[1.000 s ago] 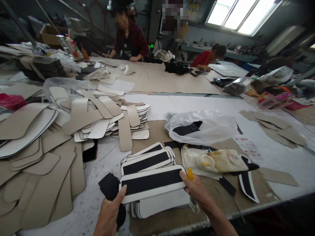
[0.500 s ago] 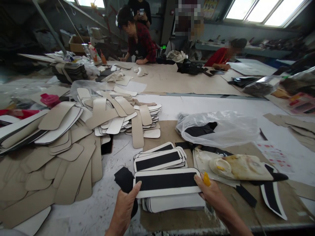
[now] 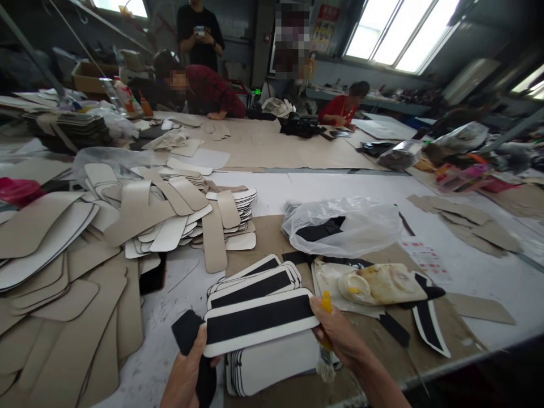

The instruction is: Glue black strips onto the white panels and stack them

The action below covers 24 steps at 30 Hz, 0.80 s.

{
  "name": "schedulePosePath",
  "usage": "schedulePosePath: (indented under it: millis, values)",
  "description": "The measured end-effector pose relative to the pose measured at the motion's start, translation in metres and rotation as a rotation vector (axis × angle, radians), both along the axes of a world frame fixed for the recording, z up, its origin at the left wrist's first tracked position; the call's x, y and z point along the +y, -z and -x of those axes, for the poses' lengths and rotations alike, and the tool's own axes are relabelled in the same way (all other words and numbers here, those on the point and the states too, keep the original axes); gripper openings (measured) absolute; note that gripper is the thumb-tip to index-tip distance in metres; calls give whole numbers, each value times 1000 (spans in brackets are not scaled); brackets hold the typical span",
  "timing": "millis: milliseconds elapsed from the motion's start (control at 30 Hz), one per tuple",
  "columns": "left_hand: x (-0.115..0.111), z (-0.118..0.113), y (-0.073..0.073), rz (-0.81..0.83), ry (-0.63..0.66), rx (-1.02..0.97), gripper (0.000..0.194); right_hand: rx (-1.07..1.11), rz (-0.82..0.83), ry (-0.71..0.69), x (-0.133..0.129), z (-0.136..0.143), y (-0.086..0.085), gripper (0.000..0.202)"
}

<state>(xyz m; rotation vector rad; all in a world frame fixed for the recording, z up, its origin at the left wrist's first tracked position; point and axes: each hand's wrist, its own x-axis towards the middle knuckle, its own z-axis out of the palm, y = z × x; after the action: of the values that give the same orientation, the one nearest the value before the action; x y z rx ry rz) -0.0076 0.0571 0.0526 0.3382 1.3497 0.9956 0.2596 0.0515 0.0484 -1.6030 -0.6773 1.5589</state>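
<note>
Low in the frame, my left hand (image 3: 186,362) and right hand (image 3: 340,334) pinch a white-bordered black strip panel (image 3: 260,321), seemingly to keep it flat.

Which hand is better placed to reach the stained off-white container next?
Probably the right hand: it's nearer that container; the left hand grips a white-edged black panel by its left end.

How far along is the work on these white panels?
Partway, it seems. Done: the stacked panels behind, whose visible tops bear black strips. In hand: one panel, strip on, held by the left hand and right hand. Probably left: the nearer pile, its top showing no strip.
</note>
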Motion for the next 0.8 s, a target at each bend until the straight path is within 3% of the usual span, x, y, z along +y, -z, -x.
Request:
schedulePosePath:
  millis: [267, 433, 667, 800]
  values:
    - [25, -7, 6, 150, -79, 183, 43, 32, 53, 55, 26, -6, 9, 47]
    - [33, -10, 15, 151, -91, 279, 37, -26, 62, 79, 47, -12, 13, 42]
    - [39, -16, 6, 127, -82, 205, 36, 102, 77, 44, 61, -17, 8, 42]
    - [40, -16, 10, 156, -136, 238, 35, 72, 52, -22, 61, -22, 11, 44]
